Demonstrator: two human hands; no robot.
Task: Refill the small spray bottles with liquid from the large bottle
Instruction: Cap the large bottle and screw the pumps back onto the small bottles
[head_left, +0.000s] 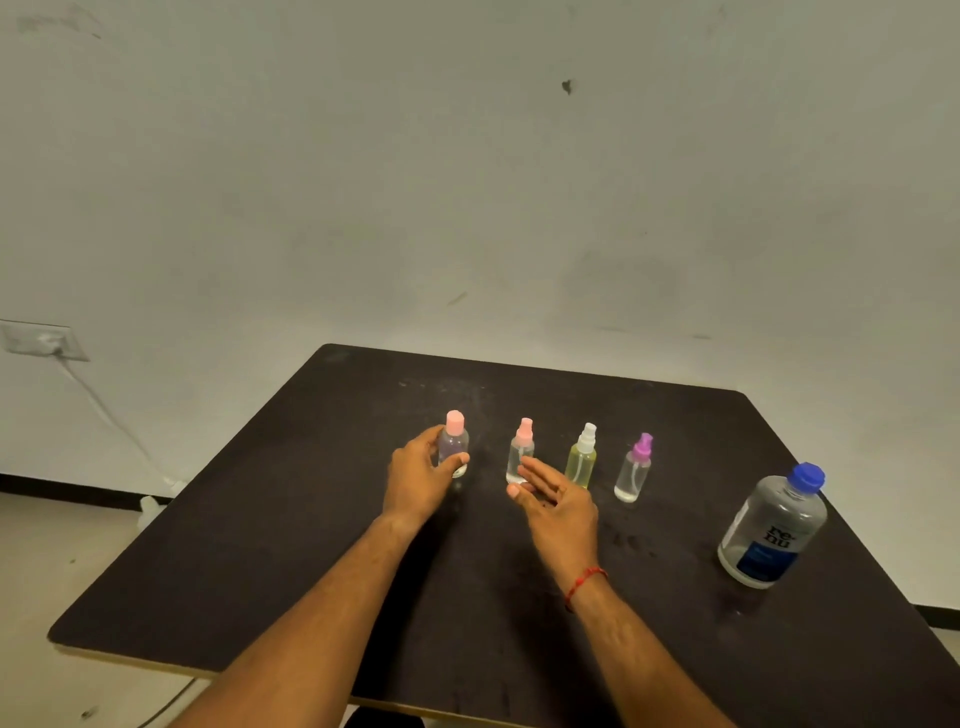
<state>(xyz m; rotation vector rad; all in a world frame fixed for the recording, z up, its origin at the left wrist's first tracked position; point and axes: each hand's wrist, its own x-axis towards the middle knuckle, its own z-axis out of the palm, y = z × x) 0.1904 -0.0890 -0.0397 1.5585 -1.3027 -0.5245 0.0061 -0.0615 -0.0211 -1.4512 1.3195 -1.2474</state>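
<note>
Inspector: Your head camera looks forward and down from above the near edge of the tabletop (311, 545).
Second inspector: Close in, wide-angle; you face its far edge and the wall (467, 182) beyond.

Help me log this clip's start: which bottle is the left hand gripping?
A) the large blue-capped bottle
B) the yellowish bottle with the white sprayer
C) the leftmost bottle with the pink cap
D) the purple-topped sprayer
C: the left hand has its thumb and fingers curled round the leftmost pink-capped bottle, which stands upright on the table.
</note>
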